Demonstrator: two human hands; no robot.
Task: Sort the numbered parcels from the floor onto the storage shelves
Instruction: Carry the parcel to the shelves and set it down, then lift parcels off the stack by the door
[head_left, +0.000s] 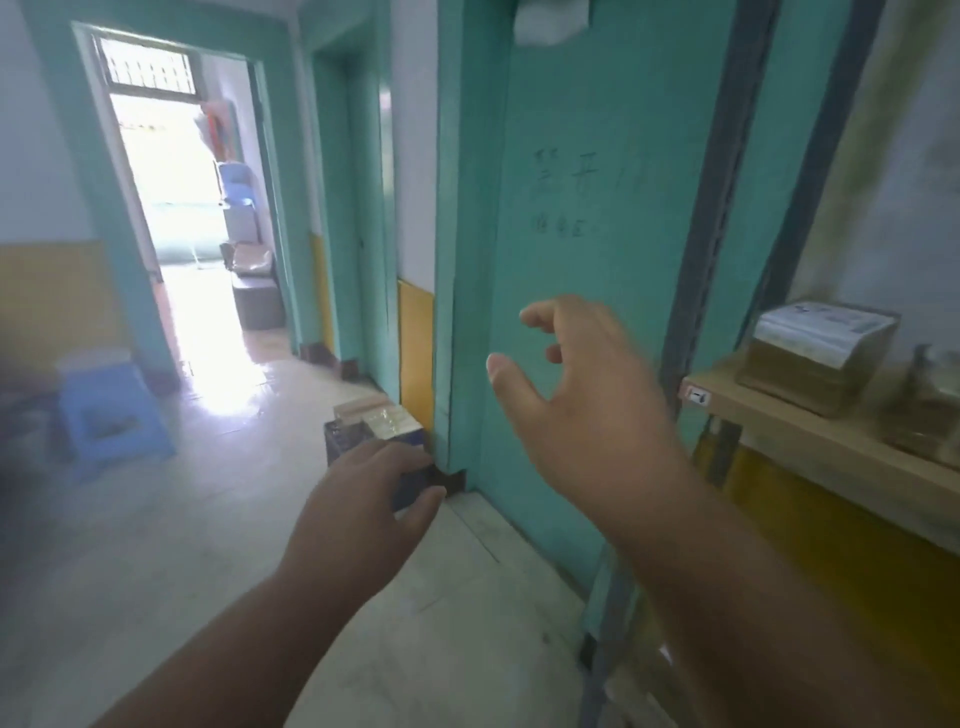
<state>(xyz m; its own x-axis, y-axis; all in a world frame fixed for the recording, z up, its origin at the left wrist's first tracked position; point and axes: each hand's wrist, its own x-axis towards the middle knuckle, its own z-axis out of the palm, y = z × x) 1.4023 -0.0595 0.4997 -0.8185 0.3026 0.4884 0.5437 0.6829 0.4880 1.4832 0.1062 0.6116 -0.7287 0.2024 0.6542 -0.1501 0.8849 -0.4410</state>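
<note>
left hand (363, 499) fingers grip box (379, 436), frame centre | right hand (576, 400) fingers loose, empty | advice: support box underneath before shelf (831, 447), right

Parcels (376, 423): a small cluster on the floor against the door frame, directly beyond the left hand (363, 499), partly hidden by it; tops taped and glossy, one side dark blue. Storage shelf (810, 441): wooden board right of the right hand (582, 405), carrying a labelled brown box (815, 353).
</note>
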